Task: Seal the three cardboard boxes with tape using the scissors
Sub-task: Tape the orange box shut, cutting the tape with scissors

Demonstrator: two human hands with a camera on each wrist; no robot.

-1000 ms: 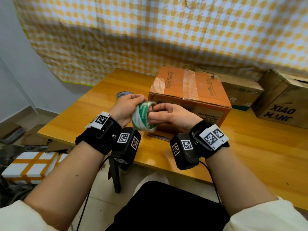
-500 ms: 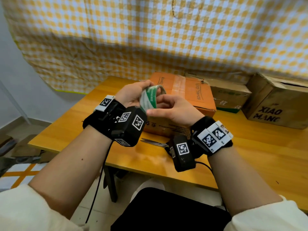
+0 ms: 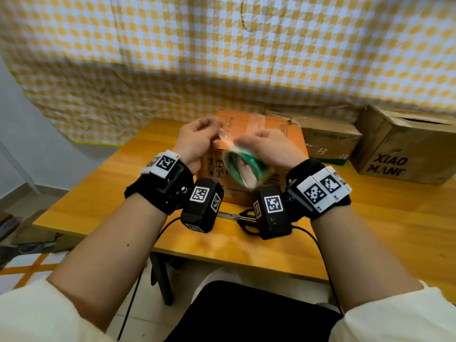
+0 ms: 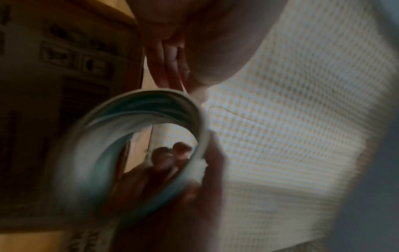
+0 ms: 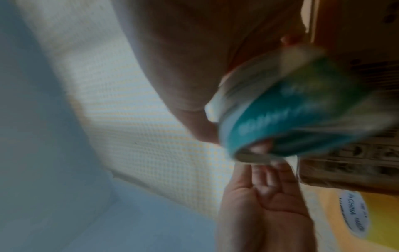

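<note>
Both hands are raised above the wooden counter (image 3: 370,230), close together. The right hand (image 3: 269,149) grips a green-and-white roll of clear packing tape (image 3: 243,166), fingers curled through and round its ring. The left hand (image 3: 197,141) pinches the loose clear tape end (image 3: 223,135) just beside the roll, its fingers curled on the strip.

Directly behind the hands, and partly hidden by them, stands an orange cardboard box (image 3: 283,129) with a clear strip already down its top. Farther to the right of the right hand sit a low brown cardboard box (image 3: 330,139) and a taller brown cardboard box with black lettering (image 3: 399,149), its top flaps gaping. Black-handled metal scissors (image 3: 239,215) lie on the counter below the wrists, half covered by the black wrist cameras. A yellow-and-white checked cloth (image 3: 222,58) hangs beyond everything.
</note>
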